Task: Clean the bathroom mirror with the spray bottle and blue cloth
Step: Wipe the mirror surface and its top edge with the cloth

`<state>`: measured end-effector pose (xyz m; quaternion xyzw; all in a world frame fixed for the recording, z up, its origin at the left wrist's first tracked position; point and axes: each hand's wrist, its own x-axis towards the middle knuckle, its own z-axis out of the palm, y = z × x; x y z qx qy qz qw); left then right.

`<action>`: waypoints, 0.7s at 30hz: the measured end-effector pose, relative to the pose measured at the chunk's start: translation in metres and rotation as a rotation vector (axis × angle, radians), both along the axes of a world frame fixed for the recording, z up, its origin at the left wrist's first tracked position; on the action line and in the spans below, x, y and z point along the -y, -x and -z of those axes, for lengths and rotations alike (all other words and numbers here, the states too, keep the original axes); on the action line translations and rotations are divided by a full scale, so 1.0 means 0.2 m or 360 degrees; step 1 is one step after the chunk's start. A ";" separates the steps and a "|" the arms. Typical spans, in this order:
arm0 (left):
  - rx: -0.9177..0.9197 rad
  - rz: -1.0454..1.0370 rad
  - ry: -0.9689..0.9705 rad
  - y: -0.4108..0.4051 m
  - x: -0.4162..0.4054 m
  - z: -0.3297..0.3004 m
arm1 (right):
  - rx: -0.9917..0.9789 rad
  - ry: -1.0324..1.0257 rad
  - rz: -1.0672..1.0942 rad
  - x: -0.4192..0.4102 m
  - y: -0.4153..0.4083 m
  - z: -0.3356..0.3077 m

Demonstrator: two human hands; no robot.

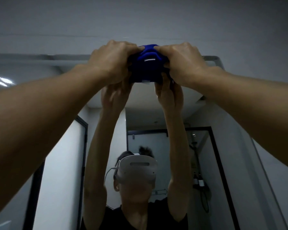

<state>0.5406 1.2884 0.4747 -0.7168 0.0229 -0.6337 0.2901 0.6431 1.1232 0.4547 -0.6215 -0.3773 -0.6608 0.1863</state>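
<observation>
Mirror [231, 100] fills most of the lower view; its top edge and rounded right corner show as a pale metal strip, the left end running off behind the left forearm. Sides and bottom cut off by the frame. Grey wall [140, 19] above it.

Reflection in the glass: a person in a dark top, arms raised, white headset [138, 170] over the eyes. Behind them a dark-framed glass shower door [216, 156] with a hose and a couple of bottles on a rack — dim, details hard to make out. A second dark-framed door [61, 163] at the left, partly hidden by the forearm.

Both forearms reach up and meet at the mirror's top edge.

Left hand [111, 62] — fingers curled round the left side of the cloth [147, 63], gripping it. Fingertips hidden in the folds.

Right hand [183, 62] — fingers curled round the right side of the cloth, thumb underneath.

Cloth: blue, bunched between the two hands, held up at the top of the glass, probably pressed against it, though contact is hidden by the hands. A small white tag shows on its front, another at its lower edge.

Spray bottle not in view.
</observation>
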 end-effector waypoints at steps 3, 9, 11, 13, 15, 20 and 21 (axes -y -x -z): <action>0.0025 -0.0023 -0.0010 0.03 -0.06 0.00 | 0.0007 0.0005 -0.0022 -0.06 0.03 0.01; 0.0075 -0.0065 0.0021 0.17 -0.22 0.01 | 0.0024 0.0027 -0.0059 -0.22 0.15 0.00; 0.0080 -0.0098 0.0044 0.22 -0.28 0.01 | 0.0049 0.0043 -0.0063 -0.29 0.19 -0.01; 0.0065 -0.0120 0.0047 0.27 -0.35 0.02 | 0.0078 0.0064 -0.0060 -0.35 0.23 -0.01; 0.0072 -0.0143 0.0049 0.32 -0.41 0.03 | 0.0111 0.0088 -0.0028 -0.41 0.27 -0.02; 0.0076 -0.0143 0.0058 0.36 -0.46 0.08 | 0.0189 0.0114 0.0111 -0.47 0.31 -0.03; 0.0068 -0.0129 0.0057 0.36 -0.46 0.09 | 0.0190 0.0126 0.0127 -0.46 0.31 -0.02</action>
